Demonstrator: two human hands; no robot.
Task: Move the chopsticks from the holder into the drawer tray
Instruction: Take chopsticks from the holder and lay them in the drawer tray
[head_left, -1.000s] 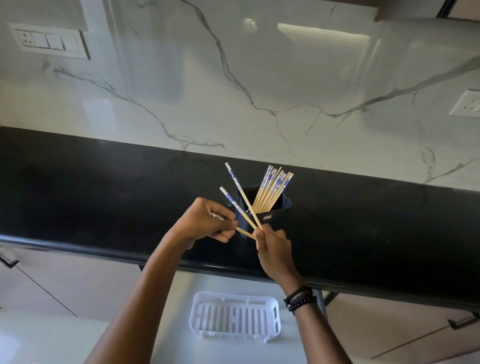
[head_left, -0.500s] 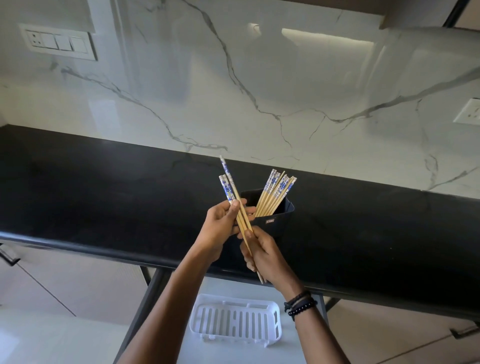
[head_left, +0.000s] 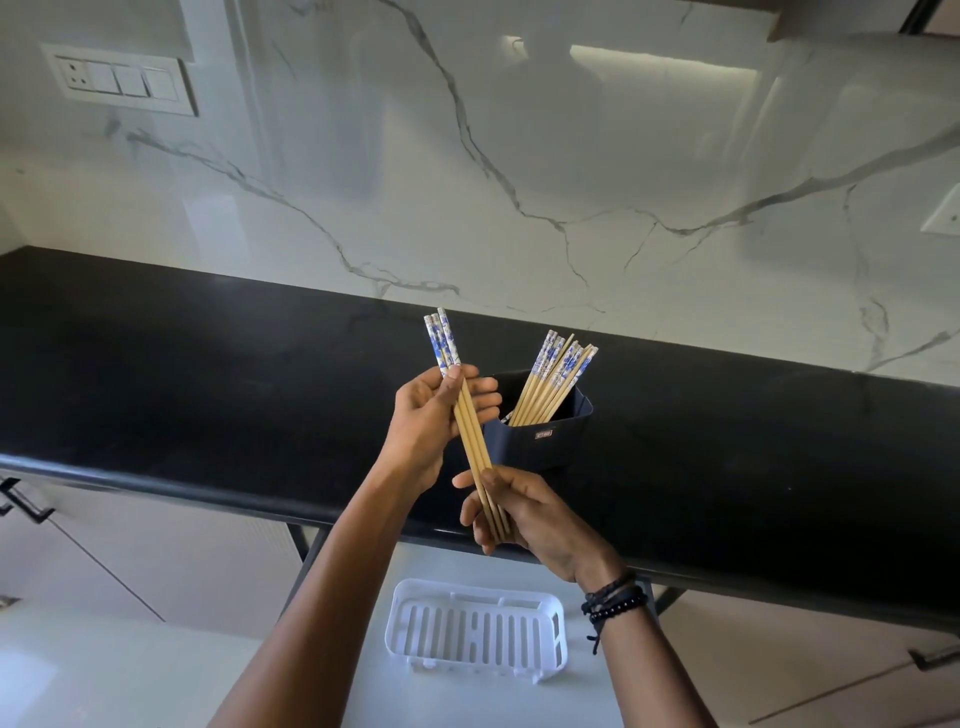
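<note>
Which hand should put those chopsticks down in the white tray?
Probably the right hand. It grips the lower ends of the chopsticks and sits closest above the tray; the left hand holds them higher, by the holder.

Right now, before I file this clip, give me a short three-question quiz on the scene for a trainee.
1. True or false: the white tray already holds chopsticks.
2. Which hands hold the bundle of chopsticks? A left only, B right only, C both.
3. Fill in: the other chopsticks stand in the dark ___ on the counter.
Key: 1 false, it is empty. 2 C, left hand and right hand. 3 holder.
</note>
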